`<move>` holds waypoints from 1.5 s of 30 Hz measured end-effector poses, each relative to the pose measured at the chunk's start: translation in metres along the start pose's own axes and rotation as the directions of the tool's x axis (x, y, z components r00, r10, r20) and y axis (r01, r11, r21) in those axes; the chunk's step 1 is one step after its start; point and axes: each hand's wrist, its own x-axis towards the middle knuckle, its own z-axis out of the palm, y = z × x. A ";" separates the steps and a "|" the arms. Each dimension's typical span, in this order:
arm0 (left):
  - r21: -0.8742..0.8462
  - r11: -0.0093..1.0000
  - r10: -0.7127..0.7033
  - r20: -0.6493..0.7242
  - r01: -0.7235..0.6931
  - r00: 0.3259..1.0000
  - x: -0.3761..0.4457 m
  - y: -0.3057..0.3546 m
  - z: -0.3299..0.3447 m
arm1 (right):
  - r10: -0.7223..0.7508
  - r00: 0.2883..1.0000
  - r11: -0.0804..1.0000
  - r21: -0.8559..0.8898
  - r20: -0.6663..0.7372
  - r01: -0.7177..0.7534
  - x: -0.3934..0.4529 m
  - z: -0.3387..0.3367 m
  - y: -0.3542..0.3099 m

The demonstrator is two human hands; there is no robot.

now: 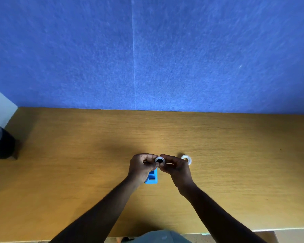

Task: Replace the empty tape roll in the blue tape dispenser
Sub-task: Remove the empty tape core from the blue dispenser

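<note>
Both hands meet above the middle of the wooden desk (77, 155). Between them is a small white tape roll (159, 161) with a dark hub in its hole. My left hand (141, 166) pinches it from the left, and my right hand (176, 167) grips it from the right. The blue tape dispenser (152, 178) lies on the desk just below and behind my left hand, partly hidden by it. A second white tape roll (186, 158) rests on the desk just right of my right hand, untouched.
A blue felt partition (147, 58) rises along the desk's far edge. A black bin with a plastic liner (0, 142) stands off the desk's left end. The near desk edge runs along the bottom of the view.
</note>
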 end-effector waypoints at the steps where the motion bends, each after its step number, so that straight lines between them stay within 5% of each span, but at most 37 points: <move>1: 0.005 1.000 -0.001 0.003 0.001 1.000 -0.001 0.001 0.001 | -0.002 1.000 1.000 0.010 -0.001 0.002 -0.001 -0.001 0.000; 12: 0.012 1.000 0.004 -0.043 -0.004 0.999 -0.014 0.010 0.016 | -0.007 0.990 0.996 -0.094 -0.143 -0.007 -0.005 -0.001 0.002; 20: -0.069 0.995 -0.065 0.037 0.067 0.997 -0.014 0.007 0.015 | 0.147 0.959 0.968 0.167 0.240 -0.190 -0.010 -0.029 -0.004; 26: -0.084 0.992 -0.096 0.017 0.097 0.995 -0.013 0.003 0.018 | 0.183 0.980 0.961 0.197 0.074 -0.194 -0.005 -0.026 0.012; 29: -0.105 0.986 -0.125 0.023 0.127 0.992 -0.011 0.000 0.017 | 0.138 0.980 0.978 -0.138 -0.143 -0.158 -0.002 -0.028 0.026; 34: -0.137 0.979 -0.146 0.055 0.152 0.988 -0.011 0.000 0.017 | -0.026 0.963 0.786 -0.600 -0.268 -0.146 -0.002 -0.047 0.045; 45: -0.224 0.947 -0.218 0.078 0.230 0.973 -0.005 -0.007 0.021 | -0.115 0.950 0.615 -0.772 -0.290 -0.161 -0.007 -0.080 0.066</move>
